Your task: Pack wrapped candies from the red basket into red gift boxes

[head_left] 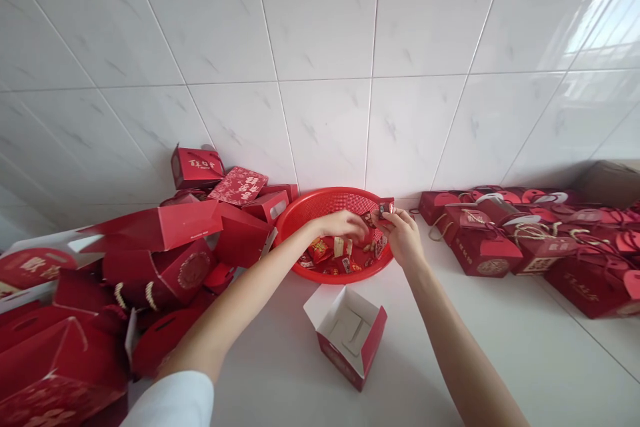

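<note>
A red plastic basket (295,213) stands against the wall with wrapped sweets (320,250) and a few peanut-like pieces in it. My left hand (343,223) reaches in over the sweets, its fingers stretched and a little apart, with nothing visibly held. At the basket's right rim my right hand (404,233) pinches a small wrapped candy (385,207), dark red with a printed label. In front of the basket sits a red gift box (350,330), its flaps up and its white inside bare.
Red boxes (165,273), some unfolded or open, pile up on the left. Closed red gift boxes (483,243) with cord handles line the right side. A brown carton (607,183) stands at the far right. White tiled wall (325,127) rises behind.
</note>
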Demonstrator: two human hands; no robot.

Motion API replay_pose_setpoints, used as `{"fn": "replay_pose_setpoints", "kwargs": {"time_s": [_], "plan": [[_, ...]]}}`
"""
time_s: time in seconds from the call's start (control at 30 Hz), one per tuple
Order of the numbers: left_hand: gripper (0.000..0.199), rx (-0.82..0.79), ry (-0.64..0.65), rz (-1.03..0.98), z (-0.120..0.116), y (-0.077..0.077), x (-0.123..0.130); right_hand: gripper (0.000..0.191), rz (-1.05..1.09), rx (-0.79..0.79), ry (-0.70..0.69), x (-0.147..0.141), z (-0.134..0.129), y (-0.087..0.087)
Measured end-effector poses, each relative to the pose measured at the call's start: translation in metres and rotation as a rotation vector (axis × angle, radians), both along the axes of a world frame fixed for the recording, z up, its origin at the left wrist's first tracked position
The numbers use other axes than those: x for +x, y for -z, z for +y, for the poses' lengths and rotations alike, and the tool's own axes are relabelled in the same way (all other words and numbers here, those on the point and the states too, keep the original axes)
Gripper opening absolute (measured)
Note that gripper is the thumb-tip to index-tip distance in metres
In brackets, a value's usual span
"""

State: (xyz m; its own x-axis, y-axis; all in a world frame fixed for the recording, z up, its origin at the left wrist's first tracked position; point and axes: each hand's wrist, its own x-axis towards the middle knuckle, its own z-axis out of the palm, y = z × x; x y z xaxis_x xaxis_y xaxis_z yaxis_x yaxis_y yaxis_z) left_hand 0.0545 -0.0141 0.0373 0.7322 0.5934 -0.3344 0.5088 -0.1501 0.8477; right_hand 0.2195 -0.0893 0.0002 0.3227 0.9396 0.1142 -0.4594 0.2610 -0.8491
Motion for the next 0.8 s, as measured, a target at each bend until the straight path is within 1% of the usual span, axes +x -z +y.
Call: {"fn": "replay_pose_setpoints", "kwargs": {"time_s": [0.07,0.1,0.13,0.17,0.2,0.27,0.3,0.33,0.37,0.4,0.47,0.53,0.57,0.6,0.63,0.7,0.73,0.8], "plan": [[0.027,-0.117,0.306,0.306,-0.005,0.004,0.006,0.034,0.092,-0.004,-0.017,0.002,0.002,0.001],[0.03,-0.154,0.402,0.435,-0.007,0.006,0.009,0.034,0.119,-0.005,-0.021,0.002,0.002,0.001],[0.034,-0.152,0.434,0.532,-0.008,0.007,0.011,0.033,0.134,-0.004,-0.022,0.002,0.002,0.001],[0.037,-0.096,0.411,0.588,-0.008,0.007,0.012,0.032,0.141,-0.003,-0.017,0.001,0.002,0.001],[0.039,0.009,0.352,0.608,-0.006,0.006,0.012,0.031,0.144,-0.002,-0.009,0.0,0.002,0.001],[0.041,0.268,0.193,0.576,0.001,0.0,0.008,0.027,0.141,0.004,0.008,-0.002,0.002,0.001],[0.041,0.361,0.128,0.542,0.006,-0.005,0.005,0.025,0.136,0.007,0.013,-0.003,0.002,0.001],[0.039,0.402,0.081,0.513,0.011,-0.009,0.0,0.024,0.129,0.008,0.017,-0.004,0.002,0.001],[0.036,0.383,0.054,0.495,0.016,-0.014,-0.005,0.023,0.123,0.007,0.021,-0.004,0.003,0.001],[0.033,0.316,0.049,0.5,0.02,-0.017,-0.01,0.023,0.118,0.005,0.023,-0.005,0.003,0.001],[0.024,0.124,0.103,0.581,0.023,-0.018,-0.021,0.022,0.112,0.001,0.028,-0.005,0.004,0.001],[0.019,-0.042,0.185,0.719,0.021,-0.01,-0.03,0.021,0.107,0.0,0.025,-0.005,0.004,0.002],[0.018,-0.092,0.209,0.777,0.019,-0.004,-0.033,0.02,0.105,0.002,0.021,-0.005,0.004,0.002],[0.019,-0.104,0.207,0.806,0.016,0.003,-0.036,0.02,0.103,0.004,0.017,-0.005,0.004,0.003],[0.019,-0.074,0.177,0.809,0.014,0.009,-0.038,0.02,0.102,0.006,0.013,-0.004,0.004,0.003],[0.018,0.087,0.107,0.761,0.011,0.016,-0.041,0.02,0.101,0.006,0.008,-0.004,0.004,0.003],[0.019,0.187,0.091,0.73,0.011,0.016,-0.042,0.02,0.101,0.004,0.008,-0.004,0.004,0.003],[0.024,0.372,0.101,0.681,0.014,0.009,-0.043,0.021,0.106,0.0,0.013,-0.005,0.004,0.003]]}}
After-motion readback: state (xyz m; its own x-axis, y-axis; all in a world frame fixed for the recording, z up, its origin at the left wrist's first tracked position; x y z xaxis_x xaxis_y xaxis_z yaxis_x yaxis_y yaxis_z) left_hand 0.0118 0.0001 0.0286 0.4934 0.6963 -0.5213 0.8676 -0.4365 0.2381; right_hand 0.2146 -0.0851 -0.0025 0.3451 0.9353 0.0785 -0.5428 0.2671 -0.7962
